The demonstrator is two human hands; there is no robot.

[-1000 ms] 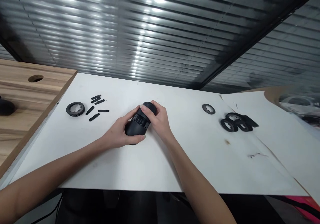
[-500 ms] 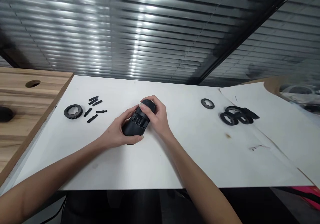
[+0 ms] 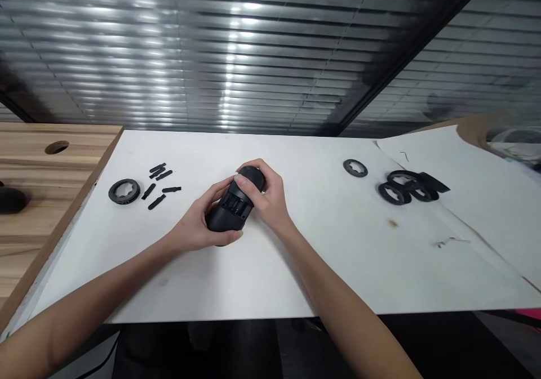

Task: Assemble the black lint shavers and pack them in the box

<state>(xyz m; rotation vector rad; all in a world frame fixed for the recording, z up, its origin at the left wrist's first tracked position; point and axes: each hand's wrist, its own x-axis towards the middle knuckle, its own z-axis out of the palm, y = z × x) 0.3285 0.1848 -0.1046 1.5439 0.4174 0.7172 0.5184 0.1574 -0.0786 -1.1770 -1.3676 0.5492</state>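
Note:
Between my hands, over the middle of the white table, is a black rounded cylindrical device [image 3: 235,205], tilted with its far end to the right. A recessed band with slots shows around its middle. My left hand [image 3: 207,221] wraps the lower end, thumb along the near side. My right hand [image 3: 265,194] is closed round the upper end, thumb pressed across it. To the left lie several small black strips [image 3: 157,201] and a black ring with a notched inner edge [image 3: 124,191], which seems to be stacked on another.
On the right lie a single flat notched ring [image 3: 355,168] and a cluster of black rings and curved parts [image 3: 409,185]. A thin hex key [image 3: 404,156] and a small wire [image 3: 451,241] are near them. A wooden desk [image 3: 54,199] adjoins at left; metal blinds [image 3: 203,58] stand behind.
The camera view has turned slightly, so the parts on the right appear shifted outward. Both hands keep the same hold on the device, with hardly any visible motion.

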